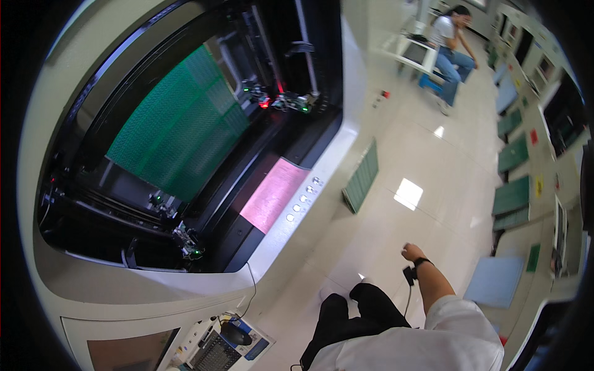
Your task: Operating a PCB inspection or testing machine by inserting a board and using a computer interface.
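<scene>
My right hand (pixel 411 252) hangs over the tiled floor, away from the machine, its fingers curled in with nothing visible in them. Around that wrist is a black strap (pixel 421 261) carrying a small dark device (pixel 409 276) with a cable. My left hand does not show. On the left stands a large cream machine (pixel 356 80) with an open bay. A big green circuit-board panel (pixel 179 123) is held inside it, among small lit electronic modules (pixel 296 101). A pink sheet (pixel 276 195) lies on the bay's dark front ledge, beside several round buttons (pixel 304 198).
Against the machine's base leans a green panel (pixel 363 178). More green panels (pixel 512 196) and a pale blue board (pixel 494 281) line the right side. A keyboard (pixel 215 353) and black mouse (pixel 236 334) sit at lower left. A person (pixel 453 49) sits far off by a white table (pixel 416 54).
</scene>
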Tool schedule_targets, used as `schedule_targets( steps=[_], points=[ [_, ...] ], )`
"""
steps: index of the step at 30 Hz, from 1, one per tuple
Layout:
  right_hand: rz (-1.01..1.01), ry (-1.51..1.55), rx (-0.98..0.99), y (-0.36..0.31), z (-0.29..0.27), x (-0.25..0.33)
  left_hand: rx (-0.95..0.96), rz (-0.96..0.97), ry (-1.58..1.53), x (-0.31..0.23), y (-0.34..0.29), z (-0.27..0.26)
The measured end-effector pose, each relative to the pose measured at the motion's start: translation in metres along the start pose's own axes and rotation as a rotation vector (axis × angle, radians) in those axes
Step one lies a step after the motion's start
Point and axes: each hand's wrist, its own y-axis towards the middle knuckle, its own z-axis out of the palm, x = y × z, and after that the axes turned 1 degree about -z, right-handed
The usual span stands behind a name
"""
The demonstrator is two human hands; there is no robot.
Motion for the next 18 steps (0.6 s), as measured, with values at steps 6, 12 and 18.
schedule_targets(
  steps=[6, 12, 18],
  points=[
    [-0.128, -0.056, 0.234, 0.099, 0.004, -0.040, 0.352, -0.344, -0.175, 0.039, -0.065, 0.055],
    [-0.130, -0.343, 1.267, 0.120, 0.003, 0.050, 0.691, -0.409, -0.325, -0.042, -0.114, 0.228],
    [-0.368, -0.841, 1.178, 0.090, 0.066, 0.045, 0.957, -0.216, 0.088, -0.058, -0.131, 0.395]
  ],
)
